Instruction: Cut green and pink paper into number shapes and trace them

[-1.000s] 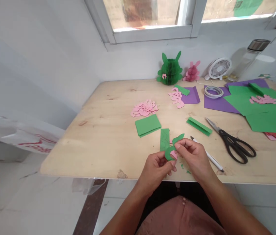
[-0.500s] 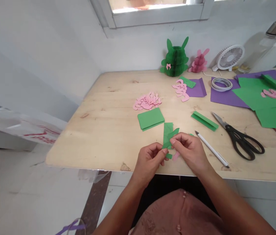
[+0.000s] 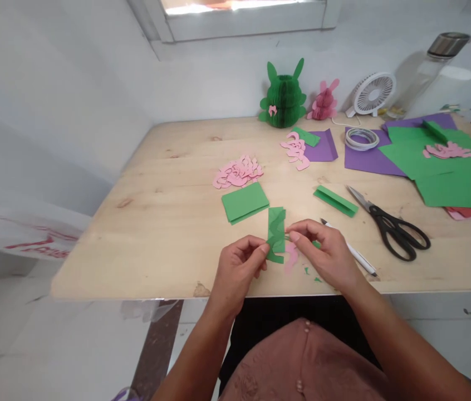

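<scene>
My left hand [image 3: 241, 262] pinches the lower left edge of a cut green paper piece [image 3: 276, 257] near the table's front edge. That piece overlaps a green paper strip [image 3: 276, 220] with drawn lines. My right hand [image 3: 323, 250] is closed at the strip's right side, its thumb and forefinger on a thin green bit of paper. Beneath and between the hands lies a pink paper cutout [image 3: 291, 255]. Small green scraps [image 3: 318, 279] are by my right palm. A white pen [image 3: 361, 259] rests partly behind my right hand, beside black-handled scissors [image 3: 389, 223].
Folded green paper [image 3: 245, 203] and a pile of pink cutouts [image 3: 239, 172] lie beyond my left hand. Farther back are a green paper figure [image 3: 284, 100], a pink one [image 3: 324, 103], a white fan [image 3: 373, 94], tape rolls [image 3: 361, 138] and a glass bottle [image 3: 421, 83].
The view has shifted, so the table's items appear farther left. The green piece between my hands has turned and lowered over the strip, and my hands are slightly farther apart.
</scene>
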`<state>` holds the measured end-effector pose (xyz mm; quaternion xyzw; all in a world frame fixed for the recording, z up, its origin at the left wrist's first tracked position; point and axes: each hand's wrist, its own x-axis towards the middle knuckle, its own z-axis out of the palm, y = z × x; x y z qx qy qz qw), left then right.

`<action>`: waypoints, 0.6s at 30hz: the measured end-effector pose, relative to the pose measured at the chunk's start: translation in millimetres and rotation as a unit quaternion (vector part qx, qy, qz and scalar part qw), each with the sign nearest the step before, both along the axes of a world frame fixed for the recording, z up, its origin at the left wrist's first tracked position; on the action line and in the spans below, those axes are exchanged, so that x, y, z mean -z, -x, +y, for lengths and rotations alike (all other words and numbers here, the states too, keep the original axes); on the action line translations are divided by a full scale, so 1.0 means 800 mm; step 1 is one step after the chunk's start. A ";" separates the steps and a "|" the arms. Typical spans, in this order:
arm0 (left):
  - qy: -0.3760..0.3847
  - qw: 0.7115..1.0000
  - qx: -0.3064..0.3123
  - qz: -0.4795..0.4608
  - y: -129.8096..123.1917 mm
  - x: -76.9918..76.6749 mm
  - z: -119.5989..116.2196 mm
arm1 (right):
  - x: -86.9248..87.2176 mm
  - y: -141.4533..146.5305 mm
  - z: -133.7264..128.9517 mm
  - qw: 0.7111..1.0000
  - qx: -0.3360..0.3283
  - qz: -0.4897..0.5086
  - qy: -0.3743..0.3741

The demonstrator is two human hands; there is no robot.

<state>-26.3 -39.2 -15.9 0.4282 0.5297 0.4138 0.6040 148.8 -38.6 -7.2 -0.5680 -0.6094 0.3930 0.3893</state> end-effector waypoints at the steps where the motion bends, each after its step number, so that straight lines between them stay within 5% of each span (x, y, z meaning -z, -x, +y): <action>1: 0.011 1.000 -0.009 -0.007 0.000 0.000 -0.001 | 0.000 -0.014 -0.002 0.999 0.017 -0.034 -0.017; 7: 0.083 0.994 -0.011 -0.070 0.002 0.000 -0.005 | 0.008 -0.129 -0.007 0.927 0.194 -0.299 -0.113; 12: 0.106 0.987 -0.013 -0.123 -0.001 0.003 -0.002 | 0.020 -0.191 -0.024 0.841 0.165 -0.505 -0.106; 18: 0.095 0.984 -0.050 -0.146 -0.009 0.005 0.003 | 0.026 -0.206 -0.045 0.814 0.140 -0.559 -0.069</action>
